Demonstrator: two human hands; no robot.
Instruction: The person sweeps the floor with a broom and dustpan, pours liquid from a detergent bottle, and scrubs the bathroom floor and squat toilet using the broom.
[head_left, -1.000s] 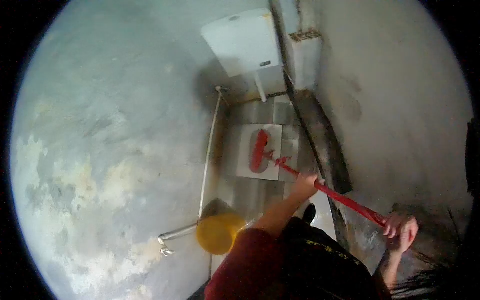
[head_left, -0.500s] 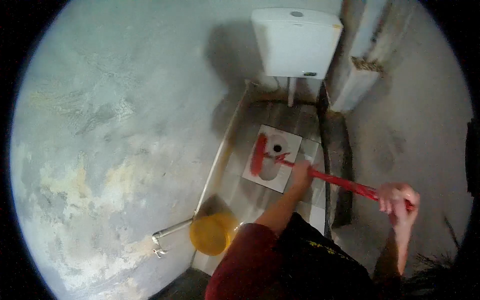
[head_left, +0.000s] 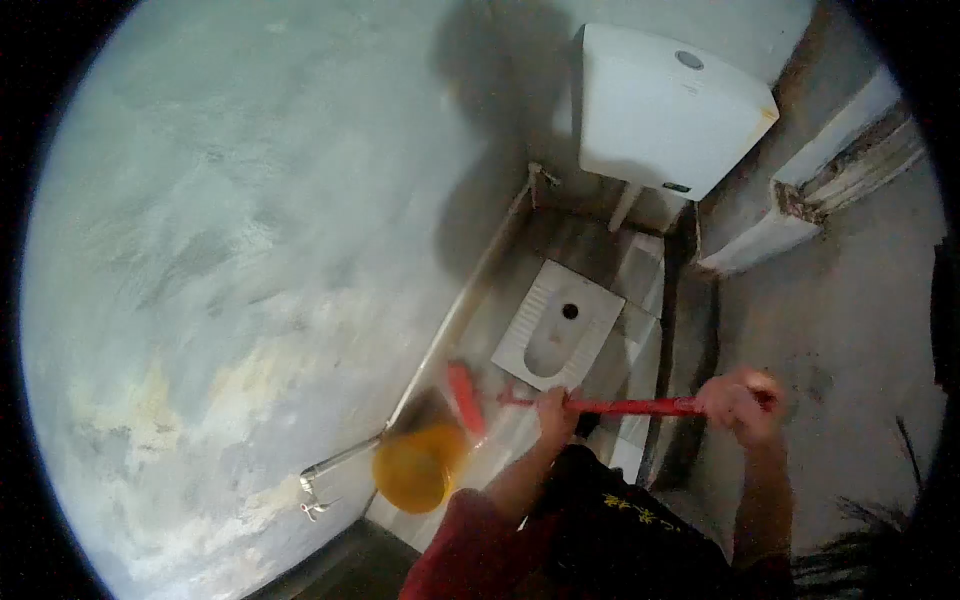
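Both hands hold a red long-handled floor brush [head_left: 635, 407] that lies nearly level across the view. My left hand [head_left: 555, 412] is closed around the handle toward the head end. Near the handle's far right end, my right hand [head_left: 742, 405] is wrapped round it. The red brush head [head_left: 465, 398], slightly blurred, is low over or on the tiled floor [head_left: 505, 425]; contact cannot be told. It sits left of the white squat toilet [head_left: 525, 357] and close beside a yellow bucket [head_left: 412, 470].
A white cistern [head_left: 670, 110] hangs on the back wall above a pipe [head_left: 625, 207]. A tap [head_left: 312, 500] juts from the left wall [head_left: 230, 330]. A pipe [head_left: 450, 318] runs along that wall's foot. Dark bristles [head_left: 865, 535] show at lower right.
The brush head has moved from over the squat toilet toward me and left, beside the bucket. Both hands have shifted left with the handle. The camera view has tilted.
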